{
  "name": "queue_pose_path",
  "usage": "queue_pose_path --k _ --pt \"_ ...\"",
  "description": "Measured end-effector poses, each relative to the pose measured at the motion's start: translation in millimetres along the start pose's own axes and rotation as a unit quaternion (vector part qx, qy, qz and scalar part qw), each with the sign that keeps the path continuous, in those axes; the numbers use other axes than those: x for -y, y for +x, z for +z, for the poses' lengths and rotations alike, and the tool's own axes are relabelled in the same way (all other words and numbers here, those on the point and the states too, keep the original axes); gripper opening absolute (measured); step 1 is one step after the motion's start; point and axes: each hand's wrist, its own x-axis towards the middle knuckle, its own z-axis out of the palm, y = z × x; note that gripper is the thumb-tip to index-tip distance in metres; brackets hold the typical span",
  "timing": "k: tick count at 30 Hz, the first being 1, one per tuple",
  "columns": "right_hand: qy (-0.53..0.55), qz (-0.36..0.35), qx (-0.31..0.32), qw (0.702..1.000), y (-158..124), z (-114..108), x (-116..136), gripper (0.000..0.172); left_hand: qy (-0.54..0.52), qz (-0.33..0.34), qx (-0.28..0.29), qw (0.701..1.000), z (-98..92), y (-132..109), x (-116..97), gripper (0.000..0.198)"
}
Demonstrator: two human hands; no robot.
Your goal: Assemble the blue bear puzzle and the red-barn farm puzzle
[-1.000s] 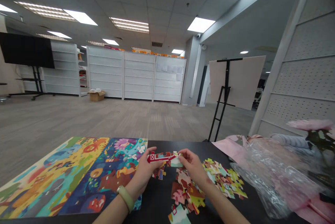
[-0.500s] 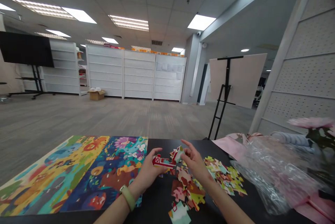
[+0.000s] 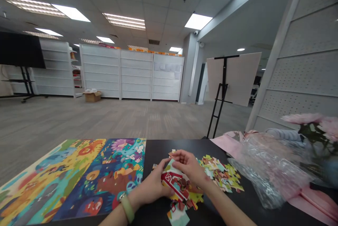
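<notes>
The left hand [image 3: 151,188] grips a red barn puzzle piece [image 3: 173,183] above loose pieces [image 3: 195,197] on the black table [image 3: 161,148] (light, stiff card, best held by its edges); the right hand [image 3: 188,166] curls over it, grip unclear

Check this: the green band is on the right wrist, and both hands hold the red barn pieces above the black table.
No: the head view shows the green band on the left wrist. Both hands do hold the red barn pieces above the black table.

Crumpled plastic wrap [image 3: 266,169] lies near pink flowers [image 3: 303,118], an easel [image 3: 224,74] beyond.
</notes>
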Motion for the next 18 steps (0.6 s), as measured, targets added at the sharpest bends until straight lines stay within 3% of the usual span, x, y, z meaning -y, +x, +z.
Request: queue_pose_path --k 6,12,18 --pt "-0.044 -0.021 -0.027 0.998 -2.3 3.1 -2.6 0.03 0.0 -0.017 0.002 1.0 1.7 1.1 3.3 0.075" --pt "-0.106 -0.041 -0.03 0.993 -2.5 4.7 0.2 0.023 0.057 -0.055 -0.047 0.996 1.5 2.2 8.4 0.069" --pt "-0.151 -0.042 -0.04 0.987 -4.0 6.9 3.1 0.02 0.06 -0.047 -0.041 0.996 3.1 2.2 4.6 0.054"
